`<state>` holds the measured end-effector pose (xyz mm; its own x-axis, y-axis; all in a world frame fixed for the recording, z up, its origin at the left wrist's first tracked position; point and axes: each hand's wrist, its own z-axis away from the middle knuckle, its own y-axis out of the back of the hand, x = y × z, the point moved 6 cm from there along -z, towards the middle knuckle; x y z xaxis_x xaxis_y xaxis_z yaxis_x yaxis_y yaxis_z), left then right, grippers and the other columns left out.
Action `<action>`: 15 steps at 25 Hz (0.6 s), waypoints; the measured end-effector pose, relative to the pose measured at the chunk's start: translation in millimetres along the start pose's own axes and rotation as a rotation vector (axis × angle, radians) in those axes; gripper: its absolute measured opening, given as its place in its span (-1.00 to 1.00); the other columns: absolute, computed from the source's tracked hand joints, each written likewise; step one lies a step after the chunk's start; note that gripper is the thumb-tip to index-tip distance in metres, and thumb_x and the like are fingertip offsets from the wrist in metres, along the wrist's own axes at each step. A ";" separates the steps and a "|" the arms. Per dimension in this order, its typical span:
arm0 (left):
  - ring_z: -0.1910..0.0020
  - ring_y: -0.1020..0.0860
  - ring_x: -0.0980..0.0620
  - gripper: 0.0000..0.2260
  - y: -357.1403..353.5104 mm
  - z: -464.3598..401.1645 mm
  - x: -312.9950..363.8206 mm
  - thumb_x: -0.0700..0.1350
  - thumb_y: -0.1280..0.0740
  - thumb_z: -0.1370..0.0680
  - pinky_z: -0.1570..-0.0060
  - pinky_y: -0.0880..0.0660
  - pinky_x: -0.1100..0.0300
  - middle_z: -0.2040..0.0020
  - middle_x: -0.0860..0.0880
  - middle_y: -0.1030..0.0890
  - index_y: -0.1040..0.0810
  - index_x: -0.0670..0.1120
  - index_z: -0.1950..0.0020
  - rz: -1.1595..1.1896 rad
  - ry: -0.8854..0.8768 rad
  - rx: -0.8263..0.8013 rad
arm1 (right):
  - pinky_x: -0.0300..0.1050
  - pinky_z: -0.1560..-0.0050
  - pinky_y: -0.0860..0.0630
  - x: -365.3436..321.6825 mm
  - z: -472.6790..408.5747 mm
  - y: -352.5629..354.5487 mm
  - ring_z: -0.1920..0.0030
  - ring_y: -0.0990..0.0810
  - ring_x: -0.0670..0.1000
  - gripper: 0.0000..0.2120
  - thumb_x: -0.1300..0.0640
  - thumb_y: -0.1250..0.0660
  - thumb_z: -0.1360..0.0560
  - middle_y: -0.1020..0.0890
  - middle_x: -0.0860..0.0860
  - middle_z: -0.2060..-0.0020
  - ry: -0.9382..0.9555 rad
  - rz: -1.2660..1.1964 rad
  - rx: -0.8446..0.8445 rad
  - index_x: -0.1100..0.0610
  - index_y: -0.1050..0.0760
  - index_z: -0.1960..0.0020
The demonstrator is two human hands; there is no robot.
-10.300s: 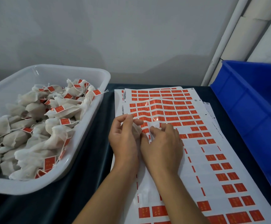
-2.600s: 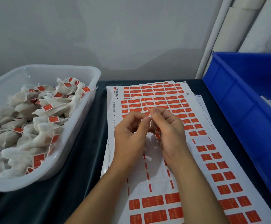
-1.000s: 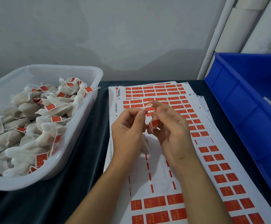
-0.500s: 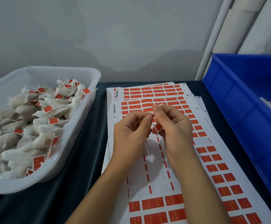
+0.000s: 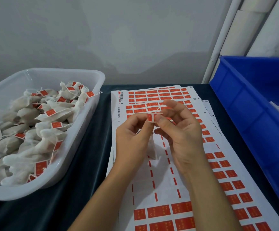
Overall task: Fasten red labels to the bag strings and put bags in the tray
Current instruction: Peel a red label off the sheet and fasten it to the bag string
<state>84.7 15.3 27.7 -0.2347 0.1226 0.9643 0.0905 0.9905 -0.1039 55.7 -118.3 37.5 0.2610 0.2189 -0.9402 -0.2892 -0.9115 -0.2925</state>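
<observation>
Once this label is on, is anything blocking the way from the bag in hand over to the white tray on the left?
Nothing visible does. The bag hangs below both hands; between it and the tray lie only flat label sheets and dark cloth. The near rim must be cleared.

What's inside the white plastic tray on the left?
The white plastic tray holds a heap of small white mesh bags with red labels on their strings. The heap covers the tray's floor and lower bags.

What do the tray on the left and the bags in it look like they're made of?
Tray: probably plastic, milky and translucent with a smooth gloss; the bags show faintly through its wall. Bags: apparently thin off-white filter paper or nonwoven, matte, crumpled and gathered at the string.
</observation>
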 end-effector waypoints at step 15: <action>-0.04 -0.73 -0.02 -0.90 -7.6 6.5 -4.1 -0.10 -0.40 -0.64 0.01 -0.66 0.22 0.02 0.05 -0.75 -0.73 0.00 -0.04 0.116 0.083 0.008 | -0.09 0.12 -0.70 0.1 3.7 0.7 -0.03 -0.74 0.02 -0.70 0.01 -0.55 -0.38 -0.73 -0.08 0.04 0.075 0.033 0.159 -0.07 -0.65 -0.10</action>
<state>78.6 7.7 23.0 -0.1425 0.2312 0.9624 0.1048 0.9704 -0.2176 52.1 -117.7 36.5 0.3149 0.1576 -0.9359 -0.4393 -0.8499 -0.2909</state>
